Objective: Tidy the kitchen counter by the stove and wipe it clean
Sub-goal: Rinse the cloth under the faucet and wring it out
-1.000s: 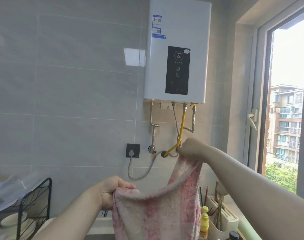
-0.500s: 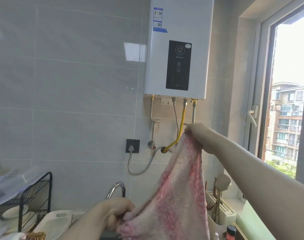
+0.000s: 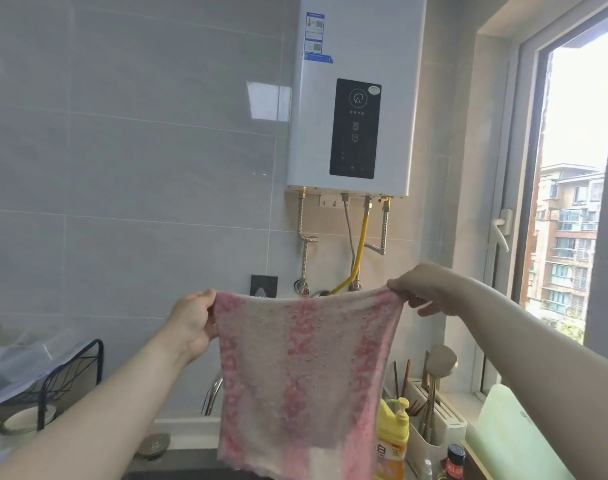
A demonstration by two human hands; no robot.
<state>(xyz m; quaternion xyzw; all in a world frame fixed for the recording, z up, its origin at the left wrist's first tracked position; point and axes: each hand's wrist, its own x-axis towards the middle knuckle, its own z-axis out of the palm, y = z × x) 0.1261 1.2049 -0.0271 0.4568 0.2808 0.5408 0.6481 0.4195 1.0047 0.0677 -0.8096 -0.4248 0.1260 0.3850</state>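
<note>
Pink cloth (image 3: 306, 372) now spread flat; left hand (image 3: 191, 320), right hand (image 3: 423, 285) pinch 2 top corners; ready for wiping.

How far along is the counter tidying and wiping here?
Done: nothing shows as finished; the counter is mostly out of view. In hand: left hand and right hand hold the pink cloth spread by its top corners. Left: the wiping, apparently not begun.

We're in a home kitchen: grey tiled wall (image 3: 139, 168), wall-hung water heater (image 3: 356, 98), faucet (image 3: 213, 393) below, dish rack (image 3: 70, 372) holding bowls (image 3: 25, 419), dish soap bottle (image 3: 392, 434) beside a utensil holder (image 3: 434, 434), apartment blocks (image 3: 569, 237) outside the window (image 3: 579, 133).
</note>
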